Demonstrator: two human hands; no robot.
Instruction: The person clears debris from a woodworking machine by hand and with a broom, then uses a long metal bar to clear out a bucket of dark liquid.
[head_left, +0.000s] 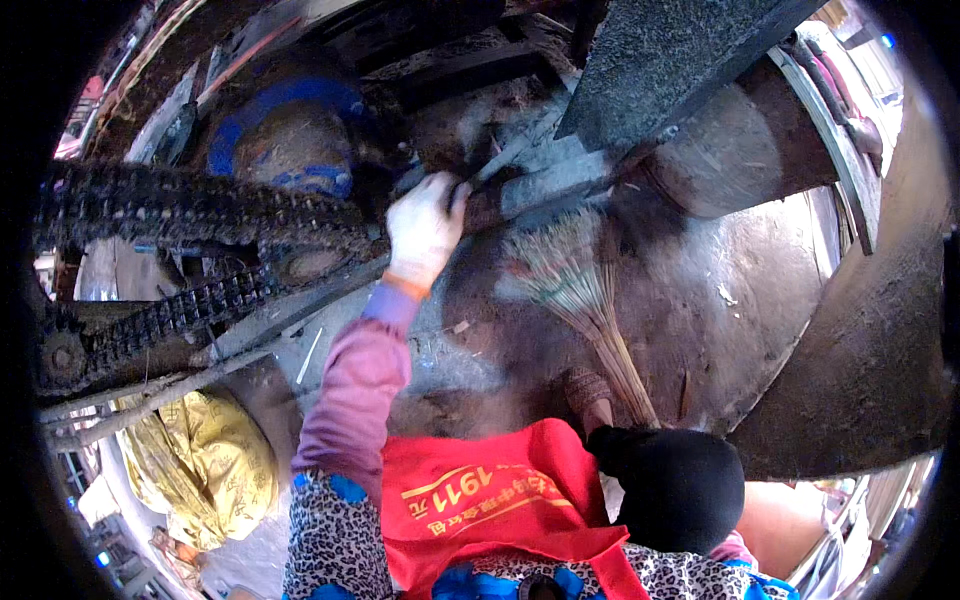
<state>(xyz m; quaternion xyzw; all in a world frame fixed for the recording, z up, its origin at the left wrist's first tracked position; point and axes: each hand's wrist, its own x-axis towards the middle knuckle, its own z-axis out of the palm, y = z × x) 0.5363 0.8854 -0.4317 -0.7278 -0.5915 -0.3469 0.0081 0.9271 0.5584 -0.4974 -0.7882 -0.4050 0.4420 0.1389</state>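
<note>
My left hand (425,228), in a white glove with an orange cuff, reaches forward over the machine frame (340,285). Its fingers are closed near a dark edge, and a pale narrow strip (510,152) runs up and away from them. Blur hides whether that strip is in the grip. A twig broom (600,325) is to the right of this hand, bristles fanned out over the dusty floor (680,300), its stalk end reaching my black-clad knee (680,490). My right hand does not show; only a bit of pink sleeve (735,550) appears beside the knee.
Two greasy chains (200,208) run along the left, with a sprocket (65,355) at the lower one's end. Behind them is a blue-rimmed round part (290,140). A slanting metal chute (680,70) hangs ahead. A yellow sack (205,465) lies lower left; a red apron (480,500) covers my lap.
</note>
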